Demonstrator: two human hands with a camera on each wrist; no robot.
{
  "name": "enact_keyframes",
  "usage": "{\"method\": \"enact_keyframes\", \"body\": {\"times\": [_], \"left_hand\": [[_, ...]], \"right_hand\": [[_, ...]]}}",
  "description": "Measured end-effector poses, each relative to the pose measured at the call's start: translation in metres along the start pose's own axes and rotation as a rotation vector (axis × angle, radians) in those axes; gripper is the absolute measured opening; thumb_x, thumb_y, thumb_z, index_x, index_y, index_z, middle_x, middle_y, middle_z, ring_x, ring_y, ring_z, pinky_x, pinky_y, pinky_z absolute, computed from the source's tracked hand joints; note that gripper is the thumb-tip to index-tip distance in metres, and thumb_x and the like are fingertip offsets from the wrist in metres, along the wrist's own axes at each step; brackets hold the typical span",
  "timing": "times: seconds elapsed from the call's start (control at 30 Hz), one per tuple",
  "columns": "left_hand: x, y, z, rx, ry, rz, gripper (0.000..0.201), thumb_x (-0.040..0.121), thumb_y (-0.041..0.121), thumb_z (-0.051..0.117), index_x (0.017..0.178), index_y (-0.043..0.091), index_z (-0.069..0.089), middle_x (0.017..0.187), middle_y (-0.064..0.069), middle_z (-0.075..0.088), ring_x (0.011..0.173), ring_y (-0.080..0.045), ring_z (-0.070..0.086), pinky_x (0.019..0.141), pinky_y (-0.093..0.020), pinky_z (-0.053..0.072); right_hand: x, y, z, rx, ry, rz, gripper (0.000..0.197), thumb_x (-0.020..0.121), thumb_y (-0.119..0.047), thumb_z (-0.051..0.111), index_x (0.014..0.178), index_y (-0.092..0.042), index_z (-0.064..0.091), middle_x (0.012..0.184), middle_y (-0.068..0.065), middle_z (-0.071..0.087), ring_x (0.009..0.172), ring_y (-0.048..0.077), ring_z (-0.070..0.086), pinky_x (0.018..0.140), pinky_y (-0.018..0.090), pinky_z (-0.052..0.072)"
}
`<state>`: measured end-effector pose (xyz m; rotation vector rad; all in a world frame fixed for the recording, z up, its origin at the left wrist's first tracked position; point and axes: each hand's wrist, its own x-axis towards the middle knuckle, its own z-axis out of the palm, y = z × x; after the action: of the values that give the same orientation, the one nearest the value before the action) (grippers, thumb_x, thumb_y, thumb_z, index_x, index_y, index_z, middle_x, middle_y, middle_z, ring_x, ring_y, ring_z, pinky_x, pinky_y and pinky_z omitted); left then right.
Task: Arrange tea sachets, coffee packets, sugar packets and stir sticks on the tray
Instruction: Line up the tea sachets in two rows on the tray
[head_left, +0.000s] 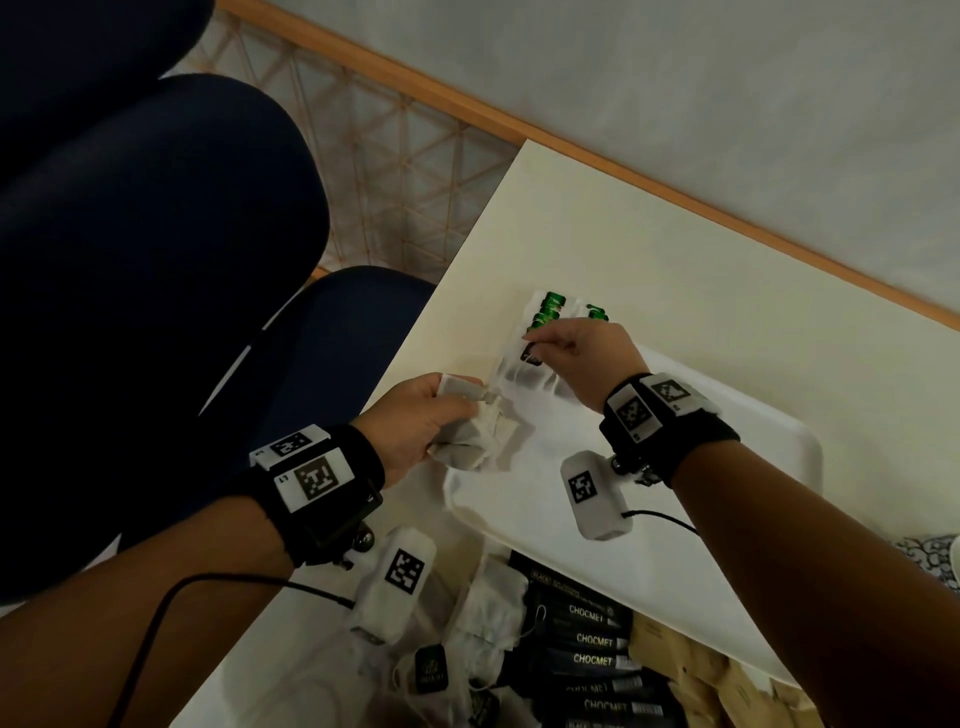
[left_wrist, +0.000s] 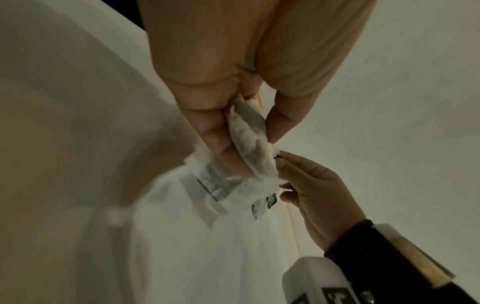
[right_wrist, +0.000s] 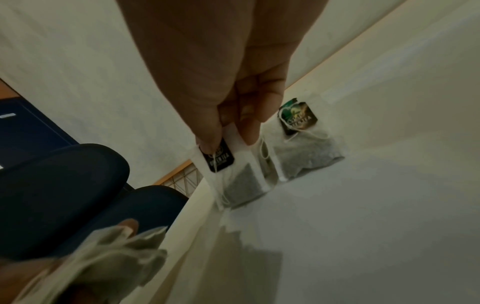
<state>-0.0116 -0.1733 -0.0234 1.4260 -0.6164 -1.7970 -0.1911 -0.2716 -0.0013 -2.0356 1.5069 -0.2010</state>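
Observation:
A white tray (head_left: 779, 436) lies on the table. My right hand (head_left: 532, 340) pinches the top of a tea sachet (right_wrist: 233, 174) with a dark tag, its lower end on the tray's far left corner. Beside it lie other tea sachets (head_left: 550, 309) with green tags; one (right_wrist: 306, 152) lies flat just beyond the held one. My left hand (head_left: 457, 415) grips a bunch of tea sachets (left_wrist: 249, 144) over the tray's left edge, close to the right hand (left_wrist: 311, 195). No stir sticks are in view.
Near the table's front edge lie loose tea sachets (head_left: 493, 608), black Chocmet coffee packets (head_left: 587, 639) and brown sugar packets (head_left: 691, 670). Dark blue chairs (head_left: 156, 234) stand left of the cream table (head_left: 623, 234). A wall with a wooden skirting runs behind.

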Motion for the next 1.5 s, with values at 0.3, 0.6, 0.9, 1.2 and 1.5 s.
{"method": "enact_keyframes", "body": {"times": [0.3, 0.6, 0.9, 1.2, 1.5], "left_hand": [[0.005, 0.000, 0.006, -0.013, -0.013, -0.021, 0.025, 0.097, 0.015, 0.045, 0.092, 0.015, 0.069, 0.105, -0.006, 0.063, 0.091, -0.018, 0.058, 0.066, -0.030, 0.045], [0.003, -0.001, 0.022, -0.112, -0.053, -0.068, 0.037, 0.100, 0.012, 0.032, 0.120, 0.008, 0.062, 0.104, -0.014, 0.066, 0.083, -0.021, 0.064, 0.064, -0.031, 0.054], [-0.001, -0.007, 0.030, -0.037, -0.079, -0.078, 0.033, 0.096, 0.006, 0.041, 0.124, 0.005, 0.058, 0.100, -0.016, 0.062, 0.078, -0.021, 0.059, 0.065, -0.032, 0.053], [-0.006, -0.004, 0.030, -0.022, -0.079, -0.066, 0.024, 0.096, 0.006, 0.046, 0.116, 0.008, 0.060, 0.090, -0.011, 0.063, 0.066, -0.017, 0.062, 0.050, -0.027, 0.051], [-0.003, -0.007, 0.029, -0.052, -0.123, -0.061, 0.029, 0.090, 0.002, 0.057, 0.120, 0.001, 0.058, 0.108, -0.021, 0.067, 0.088, -0.028, 0.067, 0.069, -0.042, 0.060]], "right_hand": [[-0.001, 0.006, 0.000, -0.001, 0.127, -0.057, 0.023, 0.091, -0.024, 0.060, 0.112, -0.025, 0.067, 0.105, -0.001, 0.062, 0.089, 0.013, 0.057, 0.084, 0.031, 0.048], [-0.068, -0.003, 0.016, -0.077, 0.061, -0.285, 0.028, 0.081, -0.048, 0.066, 0.106, -0.034, 0.068, 0.094, -0.015, 0.058, 0.084, 0.004, 0.049, 0.074, 0.026, 0.045], [-0.085, 0.001, 0.020, 0.213, 0.114, -0.164, 0.008, 0.081, -0.029, 0.072, 0.085, -0.027, 0.066, 0.086, -0.010, 0.064, 0.075, 0.000, 0.055, 0.067, 0.017, 0.041], [-0.086, 0.002, 0.009, 0.547, 0.138, 0.050, 0.020, 0.085, -0.013, 0.069, 0.082, -0.029, 0.057, 0.071, 0.000, 0.069, 0.063, 0.015, 0.061, 0.062, 0.032, 0.052], [-0.093, 0.008, 0.011, 0.163, -0.025, -0.275, 0.040, 0.078, -0.008, 0.072, 0.110, -0.032, 0.067, 0.086, -0.016, 0.054, 0.077, 0.004, 0.055, 0.067, 0.014, 0.048]]}}
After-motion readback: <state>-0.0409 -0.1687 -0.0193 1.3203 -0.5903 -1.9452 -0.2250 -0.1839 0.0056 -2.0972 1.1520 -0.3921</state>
